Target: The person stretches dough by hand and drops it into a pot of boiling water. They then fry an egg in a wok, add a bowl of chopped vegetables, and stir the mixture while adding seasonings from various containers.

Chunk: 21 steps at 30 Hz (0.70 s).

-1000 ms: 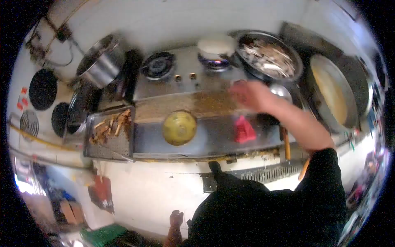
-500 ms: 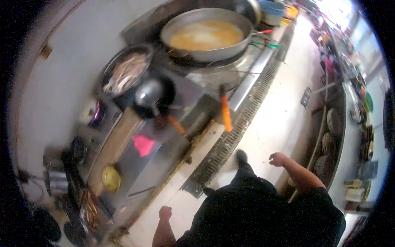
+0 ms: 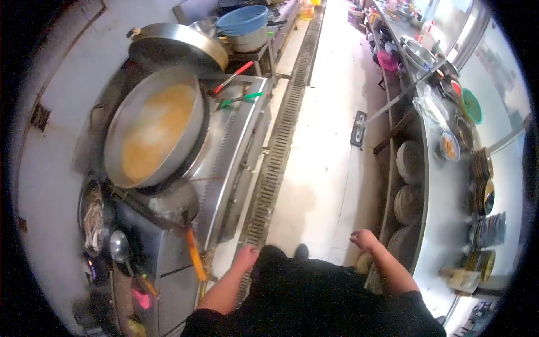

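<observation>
My left hand (image 3: 245, 258) hangs at my side over the floor grate, its fingers curled in with nothing visible in them. To its left, an orange handle (image 3: 195, 255) sticks out past the stove's front edge. My right hand (image 3: 365, 240) also hangs free, loosely closed and apart from the shelving. Stacked plates (image 3: 405, 205) on the lower shelf are nearest to it. On the stove to the left, a large wide pan (image 3: 199, 121) holds yellowish-brown liquid. A ladle (image 3: 119, 247) and a dark pan of pale strips (image 3: 94, 219) lie nearer me.
A drain grate (image 3: 282, 140) runs along the pale tiled floor (image 3: 323, 168). A long-handled floor tool (image 3: 359, 129) leans across the right side of the aisle. A steel counter (image 3: 429, 224) carries plates and bowls. A blue basin (image 3: 242, 19) stands beyond a large lid (image 3: 185, 45).
My view has swung forward along the aisle, and the big pan now appears further left and closer. Both hands have swung as I walk; the left is now nearer the stove front.
</observation>
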Each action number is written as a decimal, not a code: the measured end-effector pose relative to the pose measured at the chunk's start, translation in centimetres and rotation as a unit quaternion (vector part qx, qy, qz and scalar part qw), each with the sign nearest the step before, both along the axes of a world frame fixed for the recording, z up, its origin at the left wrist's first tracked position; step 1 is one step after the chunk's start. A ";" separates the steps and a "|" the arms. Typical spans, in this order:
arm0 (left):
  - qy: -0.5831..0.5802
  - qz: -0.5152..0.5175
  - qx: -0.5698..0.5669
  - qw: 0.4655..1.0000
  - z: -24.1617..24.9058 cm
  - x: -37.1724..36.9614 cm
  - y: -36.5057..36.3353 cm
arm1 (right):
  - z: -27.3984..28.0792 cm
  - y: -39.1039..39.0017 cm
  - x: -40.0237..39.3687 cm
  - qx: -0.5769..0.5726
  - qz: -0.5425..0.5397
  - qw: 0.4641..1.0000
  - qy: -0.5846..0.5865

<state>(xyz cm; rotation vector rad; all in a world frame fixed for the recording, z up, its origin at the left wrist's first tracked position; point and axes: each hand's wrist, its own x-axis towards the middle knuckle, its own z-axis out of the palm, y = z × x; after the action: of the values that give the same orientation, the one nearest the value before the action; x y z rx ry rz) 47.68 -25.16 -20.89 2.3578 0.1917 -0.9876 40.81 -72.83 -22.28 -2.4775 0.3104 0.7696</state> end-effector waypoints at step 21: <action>-0.127 -0.228 -0.073 0.963 1.9 81.2 -52.6 | -26.6 -44.9 24.5 0.073 -0.058 0.995 -0.026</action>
<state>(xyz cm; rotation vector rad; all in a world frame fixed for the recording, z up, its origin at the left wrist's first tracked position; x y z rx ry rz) 128.89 -77.81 -18.95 2.4098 -0.5269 -0.8469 65.28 -117.72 -48.86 -2.3158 0.3613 0.6551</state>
